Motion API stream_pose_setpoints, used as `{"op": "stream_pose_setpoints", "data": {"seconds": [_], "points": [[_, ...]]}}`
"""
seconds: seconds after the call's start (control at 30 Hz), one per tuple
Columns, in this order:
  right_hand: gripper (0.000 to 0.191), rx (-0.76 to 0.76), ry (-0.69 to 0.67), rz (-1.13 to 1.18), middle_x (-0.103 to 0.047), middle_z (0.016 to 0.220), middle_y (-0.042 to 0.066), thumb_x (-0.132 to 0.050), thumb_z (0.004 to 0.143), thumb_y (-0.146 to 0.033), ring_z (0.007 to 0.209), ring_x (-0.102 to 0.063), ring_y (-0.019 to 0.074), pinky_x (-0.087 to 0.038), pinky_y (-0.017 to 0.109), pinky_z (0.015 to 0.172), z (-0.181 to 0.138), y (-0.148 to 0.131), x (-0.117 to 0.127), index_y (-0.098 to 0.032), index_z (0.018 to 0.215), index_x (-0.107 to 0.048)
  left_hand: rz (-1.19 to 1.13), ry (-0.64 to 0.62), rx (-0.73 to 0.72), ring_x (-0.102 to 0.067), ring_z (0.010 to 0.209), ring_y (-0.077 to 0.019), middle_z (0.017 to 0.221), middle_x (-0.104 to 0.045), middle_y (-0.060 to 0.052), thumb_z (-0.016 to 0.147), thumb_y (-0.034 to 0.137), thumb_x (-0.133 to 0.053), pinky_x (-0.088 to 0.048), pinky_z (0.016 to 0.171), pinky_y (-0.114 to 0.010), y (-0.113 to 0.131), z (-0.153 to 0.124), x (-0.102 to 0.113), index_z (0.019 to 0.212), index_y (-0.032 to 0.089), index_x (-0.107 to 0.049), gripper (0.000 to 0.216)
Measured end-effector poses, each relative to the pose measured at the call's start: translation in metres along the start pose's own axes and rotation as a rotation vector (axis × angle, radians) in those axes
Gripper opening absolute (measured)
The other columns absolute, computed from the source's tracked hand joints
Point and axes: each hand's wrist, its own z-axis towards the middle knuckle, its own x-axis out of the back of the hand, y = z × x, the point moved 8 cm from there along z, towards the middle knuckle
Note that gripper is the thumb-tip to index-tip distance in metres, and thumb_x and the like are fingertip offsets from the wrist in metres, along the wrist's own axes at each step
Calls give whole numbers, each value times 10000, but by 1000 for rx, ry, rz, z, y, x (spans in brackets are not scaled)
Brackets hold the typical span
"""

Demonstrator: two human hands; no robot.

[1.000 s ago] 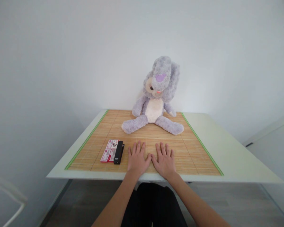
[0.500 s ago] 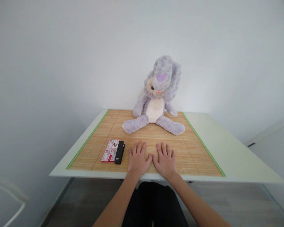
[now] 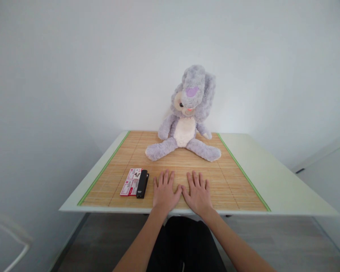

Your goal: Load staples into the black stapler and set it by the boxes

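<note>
My left hand (image 3: pixel 164 192) lies flat on the bamboo mat (image 3: pixel 170 165), fingers spread and holding nothing. Beside it, also palm down with spread fingers, rests my right hand (image 3: pixel 198 193); the two thumbs meet or nearly meet. To the left of my left hand, a short way off, is a black stapler (image 3: pixel 142 184). It lies against or partly over a red and white printed box or packet (image 3: pixel 129 185). A grey plush rabbit (image 3: pixel 184 132) sits beyond both hands with its legs apart, one long ear drooping over part of its face.
The mat has green edging and lies on a white table (image 3: pixel 260 170). A pale wall (image 3: pixel 102 56) stands right behind the table. The table's front edge runs under my wrists. A white curved object (image 3: pixel 19 245) shows at the lower left.
Both hands stay in place on the mat. The view has shifted very slightly; nothing on the table has visibly been moved.
</note>
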Motion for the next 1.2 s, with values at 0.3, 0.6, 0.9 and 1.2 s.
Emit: {"op": "stream_pose_setpoints", "data": {"seconds": [0.3, 0.6, 0.9, 1.2], "points": [[725, -9, -24, -8, -182, 1725, 62, -300, 1013, -623, 1583, -95, 372, -54, 612, 1237, -1, 0, 2, -269, 1643, -238, -3, -5, -1, -182, 1567, -343, 1697, -280, -44, 982, 588, -412, -80, 1272, -622, 1, 0, 0, 1621, 319, -278, 706], [731, -6, -14, -21, -183, 1725, 71, -293, 1015, -637, 1581, -105, 372, -46, 612, 1234, -1, -1, 3, -272, 1645, -228, -6, 8, -9, -191, 1566, -335, 1695, -287, -49, 985, 590, -415, -107, 1273, -606, 2, 0, 4, 1615, 309, -303, 699], [719, 6, -6, -11, -197, 1721, 75, -304, 1018, -620, 1577, -124, 379, -66, 618, 1229, -2, -2, 6, -275, 1644, -233, -28, 35, -16, -231, 1550, -350, 1682, -318, -53, 980, 565, -459, -130, 1263, -614, 3, -1, 10, 1600, 314, -343, 679], [714, 10, 16, -10, -221, 1714, 84, -321, 1013, -619, 1573, -139, 383, -75, 620, 1226, -3, -2, 5, -274, 1637, -263, -54, 49, -19, -248, 1539, -344, 1668, -343, -73, 971, 567, -482, -144, 1257, -603, 1, -1, 9, 1574, 302, -391, 665]]}}
